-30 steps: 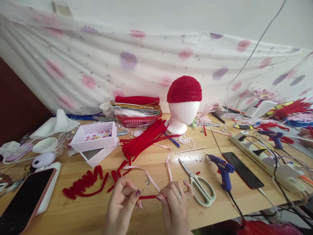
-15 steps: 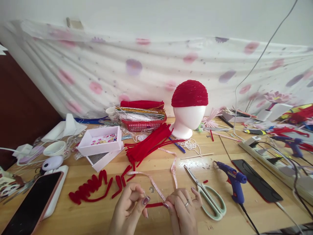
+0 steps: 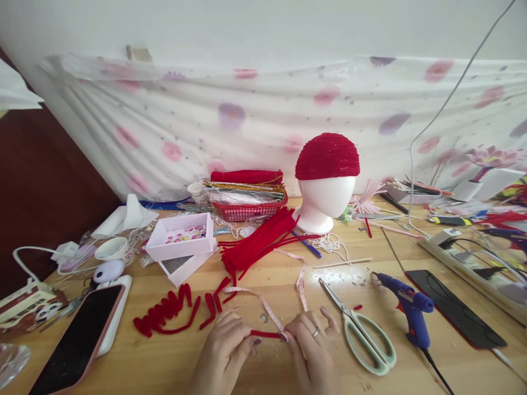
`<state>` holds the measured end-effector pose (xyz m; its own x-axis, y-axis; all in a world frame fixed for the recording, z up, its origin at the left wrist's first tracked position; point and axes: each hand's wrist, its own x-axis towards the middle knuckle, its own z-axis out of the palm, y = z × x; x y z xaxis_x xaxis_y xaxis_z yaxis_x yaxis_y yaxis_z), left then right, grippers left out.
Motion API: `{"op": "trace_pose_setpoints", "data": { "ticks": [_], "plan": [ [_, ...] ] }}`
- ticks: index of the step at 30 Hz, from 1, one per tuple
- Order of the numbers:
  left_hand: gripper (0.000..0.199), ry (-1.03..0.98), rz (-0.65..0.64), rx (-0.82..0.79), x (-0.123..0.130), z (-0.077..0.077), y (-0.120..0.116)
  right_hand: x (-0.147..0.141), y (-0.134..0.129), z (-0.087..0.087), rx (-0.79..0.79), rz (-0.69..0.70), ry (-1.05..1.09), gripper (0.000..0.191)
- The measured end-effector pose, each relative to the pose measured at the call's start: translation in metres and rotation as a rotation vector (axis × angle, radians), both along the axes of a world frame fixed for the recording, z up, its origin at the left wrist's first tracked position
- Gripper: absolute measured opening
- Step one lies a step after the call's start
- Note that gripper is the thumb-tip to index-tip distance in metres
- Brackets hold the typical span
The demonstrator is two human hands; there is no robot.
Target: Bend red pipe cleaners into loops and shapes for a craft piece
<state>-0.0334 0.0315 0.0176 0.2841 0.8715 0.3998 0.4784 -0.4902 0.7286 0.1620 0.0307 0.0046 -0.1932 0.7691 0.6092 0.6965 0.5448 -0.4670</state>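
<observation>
A short red fuzzy stem (image 3: 267, 334) stretches between my two hands above the table's front. Its left end is pinched in my left hand (image 3: 230, 344). My right hand (image 3: 309, 343) closes on the other end, together with the end of a pink-white measuring tape (image 3: 263, 300), which loops back over the table. Bent red stem pieces (image 3: 164, 312) lie to the left, and a bundle of straight red stems (image 3: 257, 244) lies behind. Scissors (image 3: 366, 334) with pale green handles rest right of my right hand.
A white foam head (image 3: 325, 200) wears a red cap. Around it are a red basket (image 3: 249, 211), a white box of gems (image 3: 152, 244), a blue glue gun (image 3: 411, 307), a power strip (image 3: 473, 274), a dark phone (image 3: 457, 310) and another phone (image 3: 78, 343).
The view has shifted, so the scene sits further right. My left hand has turned, its fingers now folded over the stem's end. The right hand keeps its hold.
</observation>
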Motion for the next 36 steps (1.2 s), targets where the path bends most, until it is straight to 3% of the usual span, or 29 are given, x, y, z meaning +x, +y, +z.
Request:
{"op": "trace_pose_setpoints", "data": {
  "ticks": [2, 4, 7, 9, 14, 19, 21, 23, 26, 30, 33, 36],
  "plan": [
    [0.031, -0.013, -0.008, -0.05, -0.007, 0.003, -0.003, 0.007, 0.002, 0.0, 0.002, 0.018, -0.028, 0.019],
    [0.016, -0.012, 0.034, -0.074, -0.013, 0.006, -0.006, 0.011, 0.003, 0.001, -0.003, 0.031, -0.026, 0.019],
    [0.022, 0.013, 0.066, -0.044, -0.012, 0.007, -0.008, 0.008, 0.001, 0.003, -0.02, 0.088, -0.022, 0.019],
    [0.015, 0.029, 0.024, -0.01, -0.007, 0.007, -0.01, 0.003, -0.002, 0.005, -0.046, 0.134, -0.038, 0.018],
    [0.033, 0.051, 0.035, -0.062, -0.008, 0.008, -0.018, 0.01, -0.007, 0.002, -0.096, 0.193, -0.052, 0.017],
    [0.026, 0.037, 0.271, -0.093, -0.029, 0.001, -0.009, 0.041, -0.01, -0.009, -0.207, 0.045, 0.091, 0.017],
    [0.016, 0.137, 0.344, -0.048, -0.032, -0.005, 0.005, 0.048, -0.011, -0.013, -0.26, -0.076, 0.189, 0.015],
    [0.024, 0.288, 0.366, -0.029, -0.029, -0.012, 0.021, 0.049, -0.013, -0.014, -0.311, -0.156, 0.276, 0.014],
    [0.024, 0.389, 0.405, -0.02, -0.021, -0.022, 0.04, 0.047, -0.016, -0.015, -0.366, -0.184, 0.376, 0.018],
    [0.02, 0.357, 0.439, -0.043, -0.013, -0.028, 0.044, 0.045, -0.015, -0.019, -0.422, -0.141, 0.478, 0.02],
    [0.02, 0.31, 0.453, -0.068, -0.011, -0.02, 0.041, 0.046, -0.012, -0.02, -0.449, -0.105, 0.546, 0.021],
    [0.018, 0.226, 0.379, -0.165, -0.01, -0.001, 0.037, 0.045, -0.009, -0.013, -0.496, -0.054, 0.602, 0.022]
  ]
}}
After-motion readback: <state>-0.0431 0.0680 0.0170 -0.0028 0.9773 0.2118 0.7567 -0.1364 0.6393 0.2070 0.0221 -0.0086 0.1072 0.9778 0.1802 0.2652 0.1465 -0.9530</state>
